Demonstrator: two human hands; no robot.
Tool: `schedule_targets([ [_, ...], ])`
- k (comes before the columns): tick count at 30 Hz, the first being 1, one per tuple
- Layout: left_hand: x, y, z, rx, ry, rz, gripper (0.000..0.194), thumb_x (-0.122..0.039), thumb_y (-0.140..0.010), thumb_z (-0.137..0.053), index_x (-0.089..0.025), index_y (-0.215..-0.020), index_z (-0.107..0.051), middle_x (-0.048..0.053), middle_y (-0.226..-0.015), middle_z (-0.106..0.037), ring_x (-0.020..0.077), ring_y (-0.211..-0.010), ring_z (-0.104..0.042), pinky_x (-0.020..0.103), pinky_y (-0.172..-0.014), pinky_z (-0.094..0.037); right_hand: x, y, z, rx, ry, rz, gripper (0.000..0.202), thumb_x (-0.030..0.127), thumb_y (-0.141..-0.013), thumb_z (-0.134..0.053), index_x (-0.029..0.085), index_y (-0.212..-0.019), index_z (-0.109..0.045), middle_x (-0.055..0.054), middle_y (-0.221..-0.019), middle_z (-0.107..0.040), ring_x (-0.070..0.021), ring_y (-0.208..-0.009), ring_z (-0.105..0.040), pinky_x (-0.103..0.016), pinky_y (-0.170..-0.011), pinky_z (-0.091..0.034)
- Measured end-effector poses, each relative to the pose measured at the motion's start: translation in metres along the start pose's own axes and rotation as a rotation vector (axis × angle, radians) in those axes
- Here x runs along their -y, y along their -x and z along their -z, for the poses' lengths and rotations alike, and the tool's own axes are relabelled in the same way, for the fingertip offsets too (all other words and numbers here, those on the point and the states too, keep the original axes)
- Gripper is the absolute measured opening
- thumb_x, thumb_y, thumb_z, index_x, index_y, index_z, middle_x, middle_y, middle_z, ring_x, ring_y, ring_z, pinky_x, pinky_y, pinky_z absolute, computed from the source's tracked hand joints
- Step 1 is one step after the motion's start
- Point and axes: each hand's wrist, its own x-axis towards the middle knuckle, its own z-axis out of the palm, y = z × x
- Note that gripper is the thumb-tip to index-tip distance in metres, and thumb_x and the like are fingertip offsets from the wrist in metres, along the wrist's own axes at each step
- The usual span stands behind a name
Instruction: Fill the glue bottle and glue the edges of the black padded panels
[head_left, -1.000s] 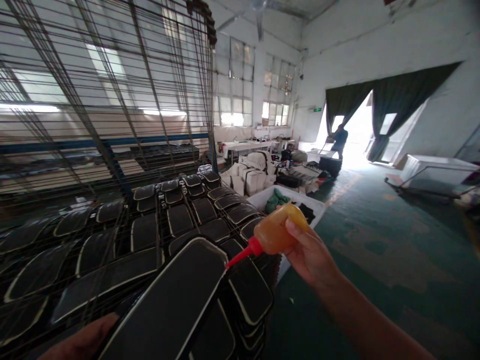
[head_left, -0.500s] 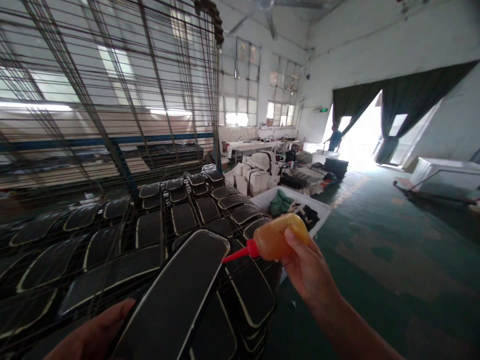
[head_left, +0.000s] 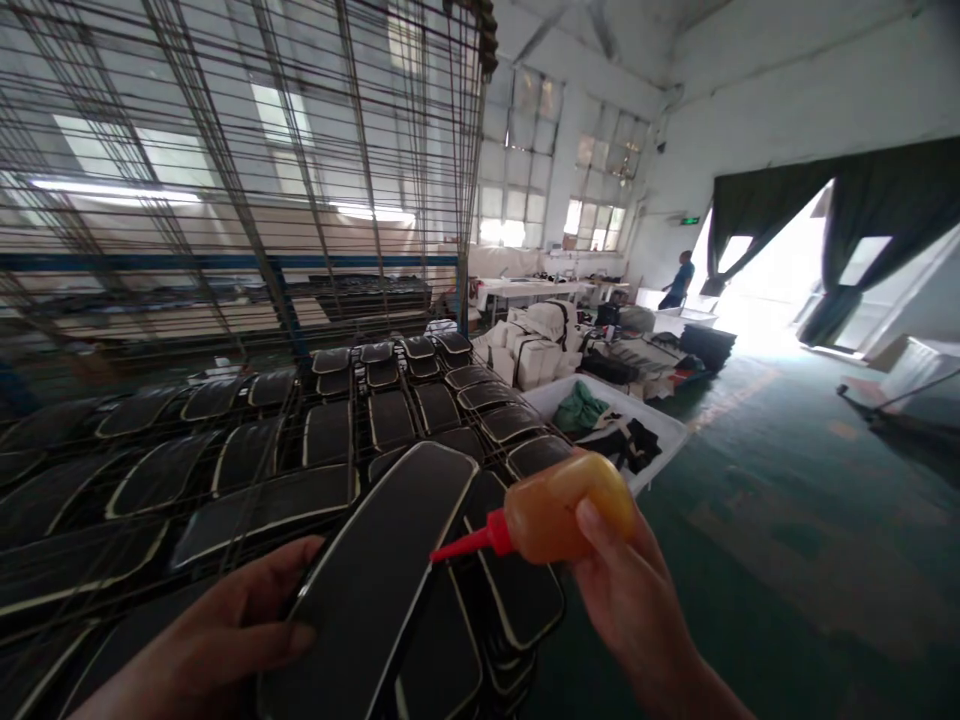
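My left hand grips a long black panel by its left edge, thumb on top and fingers partly hidden beneath. A pale line runs along the panel's rounded border. In my right hand is a squeeze bottle of amber liquid, held sideways, its red nozzle pointing left. The nozzle's tip meets the right edge of the panel, on or just over the pale line. Similar black panels with pale borders lie stacked under and beside the held one.
A wire rack rises at the left, with rows of black panels on its wires. Beyond the bottle stands a white bin holding green and black cloth. White bundles are piled behind it. A person is near the curtained doorway.
The nozzle tip has moved down along the panel's right edge from near its top corner. My left hand shows more fully, its thumb now over the panel. The view has shifted left.
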Motion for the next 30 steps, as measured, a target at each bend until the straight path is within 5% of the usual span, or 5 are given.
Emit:
schedule_targets([
  [11, -0.016, -0.003, -0.013, 0.003, 0.051, 0.011, 0.052, -0.016, -0.070, -0.082, -0.020, -0.119, -0.067, 0.008, -0.105, -0.080, 0.0309, -0.086, -0.078, 0.035, -0.073, -0.064, -0.006, 0.021, 0.002, 0.163, 0.131, 0.020, 0.064, 0.039, -0.084, -0.084, 0.031, -0.138, -0.051, -0.013, -0.124, -0.064, -0.0349, -0.107, -0.065, -0.048, -0.087, -0.057],
  [16, -0.020, -0.006, -0.018, -0.021, 0.075, -0.017, 0.046, -0.011, -0.071, -0.077, -0.016, -0.116, -0.066, 0.012, -0.104, -0.079, 0.0267, -0.078, -0.077, 0.033, -0.068, -0.064, -0.002, 0.035, -0.003, 0.114, 0.202, 0.038, 0.078, 0.048, -0.076, -0.090, 0.033, -0.140, -0.048, -0.014, -0.129, -0.061, -0.0401, -0.110, -0.064, -0.055, -0.089, -0.056],
  [21, -0.020, -0.010, -0.016, -0.057, 0.075, -0.055, 0.047, -0.009, -0.077, -0.072, -0.014, -0.122, -0.062, 0.012, -0.102, -0.079, 0.0256, -0.078, -0.077, 0.034, -0.069, -0.065, 0.000, 0.045, -0.017, 0.159, 0.251, 0.156, 0.067, 0.050, -0.079, -0.088, 0.037, -0.135, -0.052, -0.012, -0.120, -0.065, -0.0410, -0.107, -0.065, -0.060, -0.087, -0.056],
  [30, -0.018, -0.015, -0.015, -0.100, 0.093, -0.078, 0.048, -0.008, -0.076, -0.073, -0.012, -0.122, -0.061, 0.012, -0.097, -0.080, 0.0289, -0.080, -0.078, 0.035, -0.067, -0.065, -0.002, 0.043, -0.021, 0.176, 0.250, 0.145, 0.065, 0.046, -0.078, -0.089, 0.036, -0.133, -0.056, -0.011, -0.121, -0.066, -0.0412, -0.105, -0.066, -0.058, -0.084, -0.058],
])
